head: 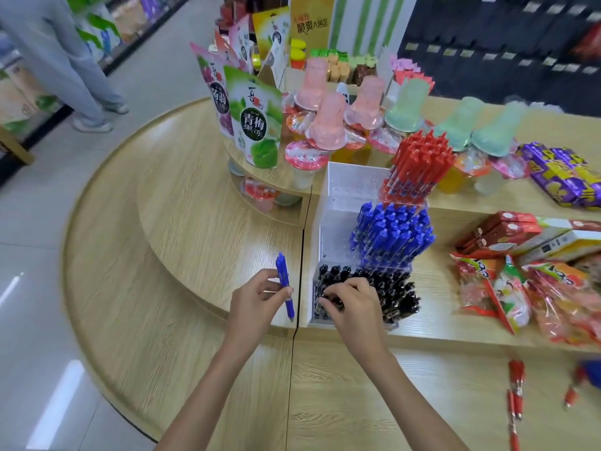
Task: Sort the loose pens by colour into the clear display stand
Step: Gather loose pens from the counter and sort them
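Blue plastic pen (283, 281) is in the left hand (257, 297), just left of the clear plastic tiered display stand (338, 196) and not touching it. It is held roughly upright, clicker end up, tip down. Left fingers (276, 292) and thumb are curled round its middle, gripping it.

The right hand (354, 304) is over the stand's front tier, fingers curled down onto the tops of the black pens (396, 291) packed there. Cannot tell if they pinch one or only touch.

Stand tiers:
- Front: black pens.
- Middle: blue pens (393, 236), bunched to the right side, with the left part of that tier bare.
- Back: red pens (419, 164), also bunched to the right.

Loose red pens (515, 385) lie on the light wooden table (195, 222), well apart from the stand, to its near right. They are blurred, so there is no count.

Right of the stand are red and orange snack packets (520, 297) and boxes. Behind the stand are pink and green jelly cups (325, 125). Behind and left of it, green and purple printed pouches (257, 118) stand on a raised round tier. Far behind and left of the stand, on the shop floor, are a person's grey trouser legs (58, 60).
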